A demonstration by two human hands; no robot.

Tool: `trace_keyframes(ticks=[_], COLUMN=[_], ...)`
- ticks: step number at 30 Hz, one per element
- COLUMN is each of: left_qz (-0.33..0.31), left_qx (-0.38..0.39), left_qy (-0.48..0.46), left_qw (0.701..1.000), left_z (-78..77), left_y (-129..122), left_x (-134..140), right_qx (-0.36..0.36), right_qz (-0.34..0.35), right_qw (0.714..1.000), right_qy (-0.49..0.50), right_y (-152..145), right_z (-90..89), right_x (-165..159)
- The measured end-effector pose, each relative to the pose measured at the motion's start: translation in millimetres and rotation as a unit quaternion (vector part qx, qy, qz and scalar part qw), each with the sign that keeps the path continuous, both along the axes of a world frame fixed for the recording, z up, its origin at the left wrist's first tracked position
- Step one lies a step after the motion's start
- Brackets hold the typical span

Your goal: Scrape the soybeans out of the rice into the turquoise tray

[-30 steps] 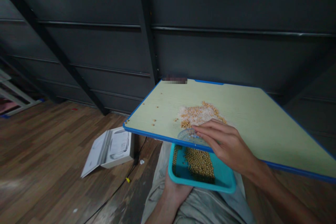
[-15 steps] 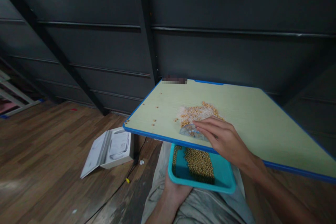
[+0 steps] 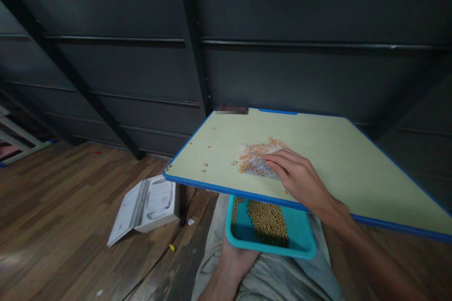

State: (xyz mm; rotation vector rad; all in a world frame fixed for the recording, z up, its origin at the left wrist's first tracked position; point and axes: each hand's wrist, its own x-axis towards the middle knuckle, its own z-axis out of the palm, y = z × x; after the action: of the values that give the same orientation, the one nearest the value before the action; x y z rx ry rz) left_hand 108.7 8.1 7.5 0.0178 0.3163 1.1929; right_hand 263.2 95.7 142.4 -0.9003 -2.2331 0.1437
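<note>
My right hand [image 3: 300, 171] is over the board table [image 3: 325, 150], thumb and fingers pinched on a clear plastic bag [image 3: 261, 165] with bluish marks. Under and around the bag lies a pile of round tan beans or beads [image 3: 254, 150] mixed with whitish grains. A single bean [image 3: 285, 192] sits near the front edge, beneath my wrist. Below that edge, my left hand [image 3: 238, 256] grips a turquoise plastic tray [image 3: 300, 244] from its near-left side, on my lap; its fingers are mostly hidden underneath. Inside the tray are many similar round beans [image 3: 270, 221].
Several loose beans [image 3: 205, 164] are scattered over the table's left part. An open white box [image 3: 160, 200] stands on the wooden floor at left, beside a black cable [image 3: 155, 258]. Dark wall panels [image 3: 282, 75] rise behind the table, with a blurred-out item [image 3: 231, 109] at its far-left corner.
My right hand has pulled the plastic bag slightly away from the front edge, towards the pile. A single bean now shows near that edge. My left hand and the tray have stayed put.
</note>
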Motion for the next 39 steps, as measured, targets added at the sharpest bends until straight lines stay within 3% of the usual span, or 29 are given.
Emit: trace_keyframes(ticks=[10,14,21,28,33,39], left_qz=[-0.018,-0.019,-0.024,-0.008,0.004,0.015], left_qx=[-0.006,-0.009,-0.010,-0.016,-0.022,-0.014], left_qy=[-0.023,-0.018,-0.004,-0.003,-0.003,0.019], left_qw=[1.000,1.000,1.000,1.000,1.000,1.000], left_z=[-14.8,-9.6,13.3,1.8,-1.3,6.4], left_y=[-3,-2,-2,-2,-2,1], left_x=[-5,-4,-2,-5,-8,-4], right_qx=[0.022,0.006,-0.004,-0.005,-0.036,-0.079], right_qz=[-0.027,-0.029,-0.020,-0.086,-0.142,-0.091], right_qw=[0.999,0.999,0.999,0.993,0.980,0.981], right_qy=[-0.020,-0.011,0.041,0.085,0.133,0.150], right_y=[10,5,-9,-15,-18,-17], right_z=[4.5,7.1,22.7,42.8,33.3,15.9], right_x=[-3,-3,1,13,28,24])
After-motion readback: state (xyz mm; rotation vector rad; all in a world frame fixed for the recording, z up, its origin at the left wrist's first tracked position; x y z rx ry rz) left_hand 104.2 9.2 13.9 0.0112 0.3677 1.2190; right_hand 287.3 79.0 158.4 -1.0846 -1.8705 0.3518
